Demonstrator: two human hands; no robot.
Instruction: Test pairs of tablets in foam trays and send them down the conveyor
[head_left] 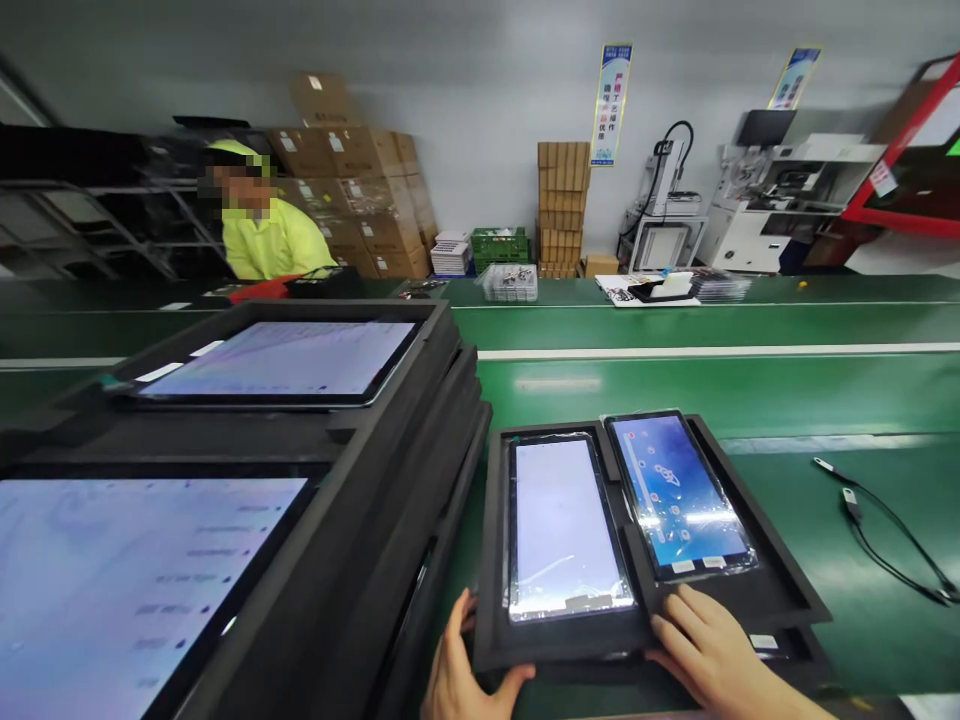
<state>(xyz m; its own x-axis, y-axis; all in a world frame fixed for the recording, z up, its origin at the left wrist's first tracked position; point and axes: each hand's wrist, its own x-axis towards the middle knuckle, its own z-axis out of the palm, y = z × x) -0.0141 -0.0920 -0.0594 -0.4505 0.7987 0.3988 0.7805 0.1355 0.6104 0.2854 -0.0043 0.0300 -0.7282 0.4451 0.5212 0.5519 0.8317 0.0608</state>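
Note:
In front of me is a black foam tray [491, 560] holding two tablets side by side. The left tablet [566, 520] shows a bright white screen; the right tablet [679, 490], in clear film, shows a blue home screen and sits partly over its slot's edge. My left hand [469, 665] grips the tray's near left corner, thumb at the front and fingers along the side. At the front edge, right of the middle, my right hand [705, 640] has its fingers curled onto the tray. Another tray, bearing a white label [763, 642], shows beneath.
A tall stack of black foam trays [420, 430] stands close on the left, with lit tablets [277, 360] on top. Two-ended black cable [892, 525] lies on the green bench [825, 400] at right. Across the bench, a person in yellow [274, 240] stands by cardboard boxes [375, 200].

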